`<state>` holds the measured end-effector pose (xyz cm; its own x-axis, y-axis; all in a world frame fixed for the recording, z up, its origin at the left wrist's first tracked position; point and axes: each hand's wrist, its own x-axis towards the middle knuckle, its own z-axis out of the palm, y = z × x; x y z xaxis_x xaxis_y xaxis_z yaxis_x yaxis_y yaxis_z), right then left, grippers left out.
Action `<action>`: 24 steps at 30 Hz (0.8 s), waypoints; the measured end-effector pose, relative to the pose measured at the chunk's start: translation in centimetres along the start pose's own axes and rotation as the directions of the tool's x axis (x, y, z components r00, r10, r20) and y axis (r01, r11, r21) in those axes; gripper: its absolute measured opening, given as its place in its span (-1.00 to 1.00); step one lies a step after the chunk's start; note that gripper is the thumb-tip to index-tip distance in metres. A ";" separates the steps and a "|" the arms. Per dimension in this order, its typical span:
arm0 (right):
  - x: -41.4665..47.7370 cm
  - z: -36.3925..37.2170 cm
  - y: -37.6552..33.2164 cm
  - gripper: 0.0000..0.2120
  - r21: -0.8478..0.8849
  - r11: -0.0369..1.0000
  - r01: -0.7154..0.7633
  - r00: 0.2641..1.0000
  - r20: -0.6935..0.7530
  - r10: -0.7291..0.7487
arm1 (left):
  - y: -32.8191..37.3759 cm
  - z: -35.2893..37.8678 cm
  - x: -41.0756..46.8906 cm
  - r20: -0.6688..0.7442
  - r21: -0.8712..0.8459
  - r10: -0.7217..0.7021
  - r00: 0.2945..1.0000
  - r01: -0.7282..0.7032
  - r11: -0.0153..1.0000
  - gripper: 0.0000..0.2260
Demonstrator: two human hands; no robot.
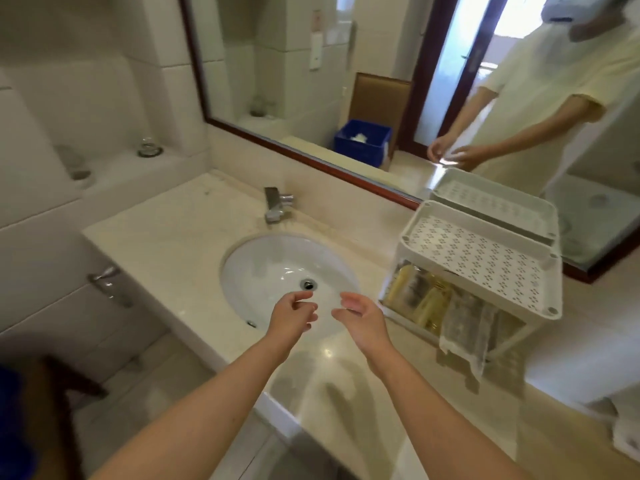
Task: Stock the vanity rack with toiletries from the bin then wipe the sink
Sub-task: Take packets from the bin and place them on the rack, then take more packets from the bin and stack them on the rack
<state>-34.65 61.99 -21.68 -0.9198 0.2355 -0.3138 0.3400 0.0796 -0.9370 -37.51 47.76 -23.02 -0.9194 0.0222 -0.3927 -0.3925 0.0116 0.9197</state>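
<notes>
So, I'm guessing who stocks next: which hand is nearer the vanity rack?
Right. The right hand hovers just left of the vanity rack; the left hand is farther left, over the sink.

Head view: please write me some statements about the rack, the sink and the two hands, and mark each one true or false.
1. The top shelf of the rack is bare. True.
2. The right hand grips a cloth. False: it holds nothing.
3. The rack stands to the left of the sink. False: it stands to the right of it.
4. The lower shelf holds yellow bottles. True.
5. The left hand touches the tap. False: it hangs over the sink, apart from the tap.
</notes>
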 end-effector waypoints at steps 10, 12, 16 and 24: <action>-0.9 14.5 -2.6 -0.64 -0.088 0.987 0.136 0.934 0.345 -0.097 | -0.7 -15.4 -2.0 -0.365 -0.126 -0.028 0.931 -0.020 0.992 -0.77; -1.8 18.0 -3.3 -0.64 -0.103 0.982 0.158 0.912 0.397 -0.105 | -0.7 -18.8 -3.0 -0.414 -0.149 -0.026 0.910 -0.039 0.988 -0.79; -4.3 25.6 -4.6 -0.65 -0.117 0.971 0.207 0.875 0.467 -0.130 | -1.0 -26.3 -5.2 -0.499 -0.149 0.008 0.867 -0.095 0.984 -0.75; -11.4 40.8 -5.0 -0.65 -0.103 0.962 0.253 0.787 0.600 -0.143 | -2.8 -41.5 -11.0 -0.612 -0.159 0.001 0.791 -0.124 0.979 -0.77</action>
<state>-33.89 19.42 -19.65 -0.8900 -0.4072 -0.2051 0.1146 0.2356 -0.9651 -27.30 5.99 -21.17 -0.7430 -0.5939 -0.3086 -0.2741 -0.1506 0.9498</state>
